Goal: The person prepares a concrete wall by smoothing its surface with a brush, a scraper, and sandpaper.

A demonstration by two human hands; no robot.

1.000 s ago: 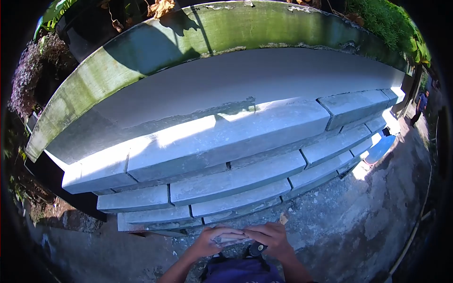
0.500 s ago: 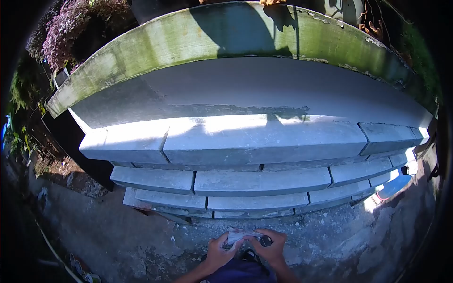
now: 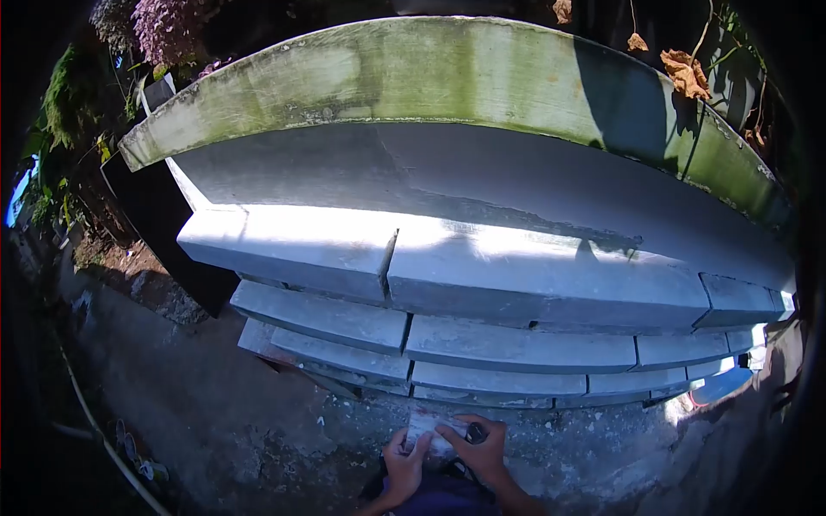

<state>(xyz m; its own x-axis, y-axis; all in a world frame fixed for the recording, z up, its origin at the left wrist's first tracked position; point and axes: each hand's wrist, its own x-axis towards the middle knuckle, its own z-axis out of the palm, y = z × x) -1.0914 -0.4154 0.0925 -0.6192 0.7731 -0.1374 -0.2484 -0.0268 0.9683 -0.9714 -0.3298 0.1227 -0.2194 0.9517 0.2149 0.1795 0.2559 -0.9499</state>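
Observation:
A flat, whitish, stained piece (image 3: 425, 423) is held low in the middle of the head view, close to the body. My left hand (image 3: 404, 463) grips its lower left edge with the thumb on its face. On the right side of it, my right hand (image 3: 483, 449) has its thumb pressed on the face. A small dark round object (image 3: 476, 433) is within the fingers of my right hand; what it is cannot be made out. Stacked grey blocks (image 3: 516, 348) rise in stepped rows just beyond the hands.
A curved, green-stained ledge (image 3: 413, 73) spans the top above a grey wall (image 3: 533, 168). Plants (image 3: 168, 30) grow at the upper left. A blue container (image 3: 721, 387) stands at the right. A pale hose (image 3: 90, 413) lies on the concrete floor at the left.
The view has turned, so the blocks and ledge appear tilted. The whitish piece now shows more of its face, and my left hand sits lower on it.

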